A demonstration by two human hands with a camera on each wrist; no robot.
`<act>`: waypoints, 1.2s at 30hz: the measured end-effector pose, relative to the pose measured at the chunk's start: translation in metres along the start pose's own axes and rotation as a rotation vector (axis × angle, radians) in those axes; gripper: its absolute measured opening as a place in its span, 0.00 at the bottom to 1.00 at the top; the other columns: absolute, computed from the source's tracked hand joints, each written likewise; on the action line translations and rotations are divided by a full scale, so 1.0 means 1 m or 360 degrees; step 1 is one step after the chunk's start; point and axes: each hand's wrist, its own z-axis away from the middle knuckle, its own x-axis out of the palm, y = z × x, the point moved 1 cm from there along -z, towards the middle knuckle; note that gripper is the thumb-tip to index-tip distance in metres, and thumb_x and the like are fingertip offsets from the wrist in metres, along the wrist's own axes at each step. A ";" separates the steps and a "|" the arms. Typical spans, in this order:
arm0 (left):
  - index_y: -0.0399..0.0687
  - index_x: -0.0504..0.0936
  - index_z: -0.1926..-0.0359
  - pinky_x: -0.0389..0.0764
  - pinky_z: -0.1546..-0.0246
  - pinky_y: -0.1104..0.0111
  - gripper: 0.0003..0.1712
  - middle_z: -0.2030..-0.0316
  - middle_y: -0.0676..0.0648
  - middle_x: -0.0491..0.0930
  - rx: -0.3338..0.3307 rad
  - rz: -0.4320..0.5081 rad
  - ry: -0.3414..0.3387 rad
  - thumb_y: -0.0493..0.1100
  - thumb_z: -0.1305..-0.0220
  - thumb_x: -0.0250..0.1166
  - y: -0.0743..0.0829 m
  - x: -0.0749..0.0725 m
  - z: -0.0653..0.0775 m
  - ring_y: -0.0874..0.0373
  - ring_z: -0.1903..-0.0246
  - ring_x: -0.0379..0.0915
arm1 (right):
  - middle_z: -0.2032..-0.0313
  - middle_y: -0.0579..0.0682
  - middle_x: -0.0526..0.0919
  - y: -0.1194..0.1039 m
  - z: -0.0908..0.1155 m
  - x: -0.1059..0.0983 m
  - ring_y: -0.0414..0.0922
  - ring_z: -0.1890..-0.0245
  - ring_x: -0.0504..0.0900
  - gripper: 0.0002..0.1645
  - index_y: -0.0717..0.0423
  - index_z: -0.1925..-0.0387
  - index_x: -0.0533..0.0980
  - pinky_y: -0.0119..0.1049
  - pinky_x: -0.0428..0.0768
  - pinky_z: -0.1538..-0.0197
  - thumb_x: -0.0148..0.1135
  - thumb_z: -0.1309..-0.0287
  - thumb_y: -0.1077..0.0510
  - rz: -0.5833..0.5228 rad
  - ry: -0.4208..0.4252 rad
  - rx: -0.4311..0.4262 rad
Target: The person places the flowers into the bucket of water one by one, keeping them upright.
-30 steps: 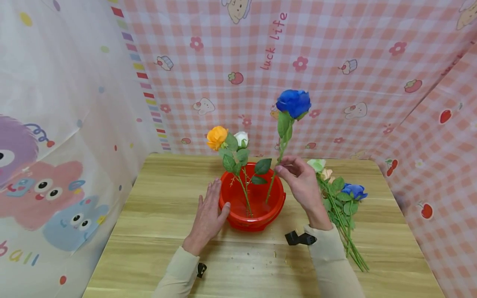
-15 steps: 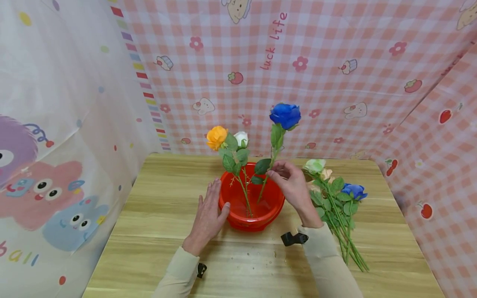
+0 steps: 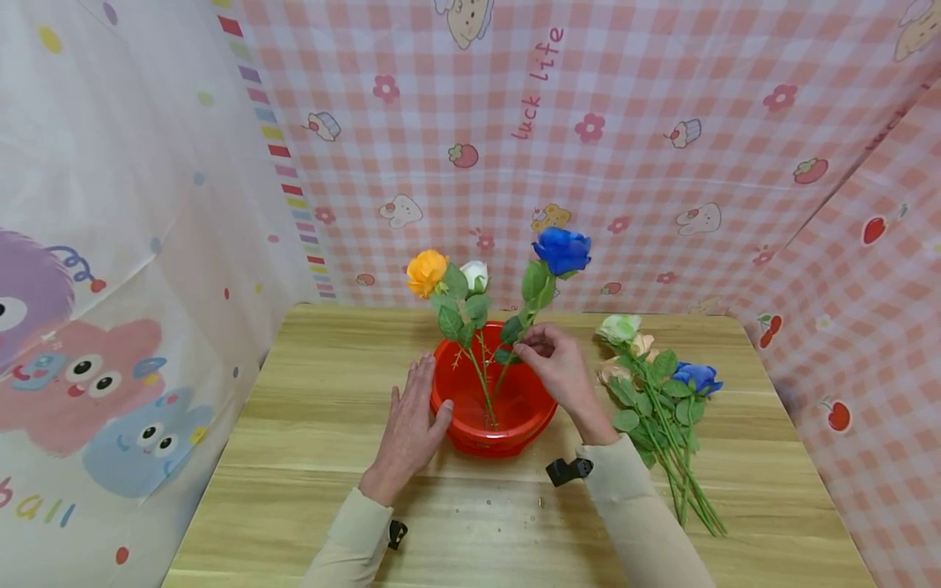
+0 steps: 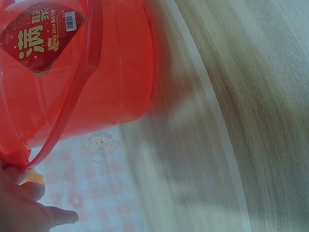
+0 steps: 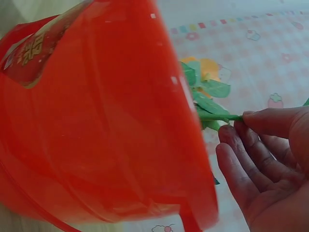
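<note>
A red plastic bucket (image 3: 492,445) stands on the wooden table, with an orange rose (image 3: 427,273) and a white rose (image 3: 474,276) leaning in it. My right hand (image 3: 562,371) pinches the green stem of a blue rose (image 3: 562,250) between thumb and fingertips. Its bloom stands above the bucket and its lower stem is inside. My left hand (image 3: 407,425) rests with straight fingers against the left side of the rim. In the right wrist view, the pinched stem (image 5: 219,117) shows just beyond the rim.
Right of the bucket lies a bunch of roses: a pale green rose (image 3: 619,328), peach ones and another blue rose (image 3: 697,378), stems toward the front. Water drops dot the wooden table (image 3: 507,535). A checked cloth (image 3: 632,106) hangs behind.
My right hand has moved left and slightly down with the blue rose, whose bloom is lower and whose stem now reaches nearer the other stems. The left hand has stayed at the rim.
</note>
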 end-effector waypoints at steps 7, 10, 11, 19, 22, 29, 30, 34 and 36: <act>0.44 0.48 0.17 0.48 0.27 0.32 0.43 0.19 0.43 0.50 0.0005 0.0001 0.0010 0.54 0.25 0.50 -0.001 0.001 0.000 0.43 0.20 0.42 | 0.62 0.58 0.87 0.003 -0.004 0.010 0.51 0.62 0.86 0.09 0.64 0.58 0.82 0.37 0.83 0.58 0.70 0.38 0.64 0.0095 -0.0010 0.0032; 0.44 0.49 0.17 0.48 0.28 0.32 0.43 0.19 0.42 0.51 0.0010 0.0004 0.0014 0.54 0.25 0.50 -0.001 0.001 0.000 0.42 0.20 0.43 | 0.63 0.57 0.87 0.004 -0.006 0.014 0.50 0.64 0.86 0.08 0.64 0.59 0.82 0.34 0.81 0.62 0.70 0.39 0.65 0.0122 -0.0022 0.0042; 0.44 0.49 0.17 0.48 0.28 0.32 0.43 0.19 0.42 0.51 0.0012 0.0003 0.0016 0.54 0.25 0.50 -0.001 0.000 0.000 0.42 0.20 0.43 | 0.63 0.57 0.87 0.004 -0.007 0.015 0.50 0.64 0.86 0.08 0.64 0.58 0.82 0.34 0.81 0.63 0.70 0.39 0.65 0.0126 -0.0030 0.0044; 0.44 0.49 0.17 0.50 0.29 0.31 0.43 0.19 0.42 0.51 0.0019 -0.0005 0.0024 0.54 0.25 0.51 0.000 0.000 0.000 0.42 0.20 0.44 | 0.62 0.57 0.88 0.004 -0.010 0.025 0.49 0.65 0.86 0.09 0.63 0.57 0.82 0.38 0.84 0.63 0.70 0.39 0.65 0.0168 -0.0080 0.0118; 0.44 0.49 0.17 0.49 0.29 0.31 0.43 0.19 0.44 0.50 0.0014 -0.0006 0.0019 0.54 0.25 0.51 0.000 0.000 0.000 0.42 0.20 0.44 | 0.63 0.56 0.88 0.002 -0.011 0.030 0.49 0.65 0.86 0.08 0.63 0.58 0.82 0.38 0.84 0.63 0.70 0.39 0.65 0.0195 -0.0090 0.0110; 0.45 0.49 0.17 0.50 0.29 0.31 0.43 0.18 0.45 0.49 0.0004 -0.0012 0.0017 0.54 0.25 0.50 0.000 0.000 0.001 0.43 0.20 0.43 | 0.63 0.54 0.87 0.000 -0.015 0.038 0.46 0.67 0.84 0.07 0.60 0.57 0.82 0.35 0.81 0.66 0.68 0.37 0.64 0.0296 -0.0132 0.0199; 0.45 0.49 0.17 0.50 0.29 0.31 0.43 0.18 0.45 0.49 0.0004 -0.0012 0.0018 0.54 0.25 0.51 0.000 0.000 0.001 0.43 0.20 0.43 | 0.63 0.53 0.87 0.000 -0.015 0.040 0.46 0.67 0.84 0.07 0.60 0.57 0.82 0.35 0.81 0.66 0.68 0.37 0.64 0.0311 -0.0137 0.0216; 0.45 0.49 0.17 0.49 0.28 0.31 0.43 0.18 0.45 0.49 0.0008 -0.0003 0.0020 0.53 0.25 0.51 0.000 0.000 0.001 0.42 0.20 0.44 | 0.63 0.52 0.87 0.001 -0.018 0.044 0.46 0.67 0.84 0.07 0.59 0.57 0.82 0.36 0.81 0.65 0.69 0.37 0.64 0.0361 -0.0160 0.0237; 0.44 0.49 0.17 0.49 0.28 0.31 0.43 0.18 0.45 0.49 0.0011 0.0004 0.0020 0.53 0.25 0.51 0.000 0.000 0.001 0.42 0.20 0.44 | 0.64 0.52 0.87 0.002 -0.019 0.045 0.45 0.67 0.84 0.07 0.59 0.58 0.83 0.37 0.81 0.64 0.70 0.38 0.64 0.0385 -0.0170 0.0232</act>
